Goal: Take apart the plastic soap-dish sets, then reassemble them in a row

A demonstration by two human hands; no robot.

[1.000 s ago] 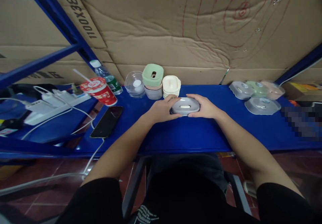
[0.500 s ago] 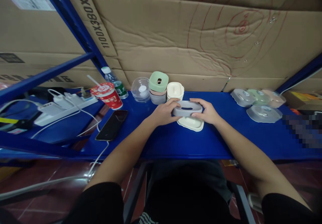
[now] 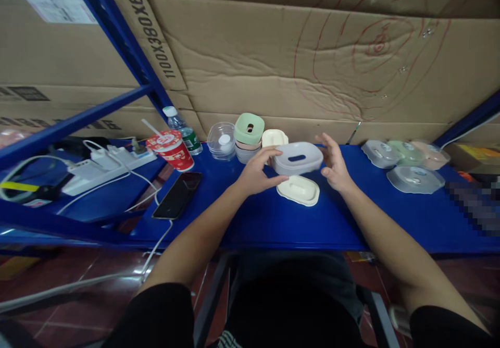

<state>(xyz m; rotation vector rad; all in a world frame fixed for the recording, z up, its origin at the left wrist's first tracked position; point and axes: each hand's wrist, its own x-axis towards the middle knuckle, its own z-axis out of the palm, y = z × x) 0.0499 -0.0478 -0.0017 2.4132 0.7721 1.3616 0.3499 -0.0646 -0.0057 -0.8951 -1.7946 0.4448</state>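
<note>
My left hand (image 3: 258,171) grips the left end of a pale grey plastic box cover with an oval slot (image 3: 302,156), thumb below and fingers on top. The cover is held tilted above the table, its slotted face towards me. Just off its right end is my right hand (image 3: 336,165), fingers apart and holding nothing. Under the cover, a cream tray-like base (image 3: 300,190) lies on the blue table. Behind my left hand stand a stack of covers with a green one (image 3: 249,128) on top and a cream stack (image 3: 275,138), partly hidden.
Clear plastic tubs (image 3: 221,140) stand by the green stack. Further left are a red cup with a straw (image 3: 172,152), a water bottle (image 3: 186,133), a phone (image 3: 177,196) and a power strip (image 3: 105,168). Several lidded boxes (image 3: 416,179) sit at the right. Cardboard (image 3: 250,61) backs the table.
My right hand has let go of the grey cover and moved slightly right, its fingers spreading. The cover has risen and tilted in my left hand, showing more of the cream base.
</note>
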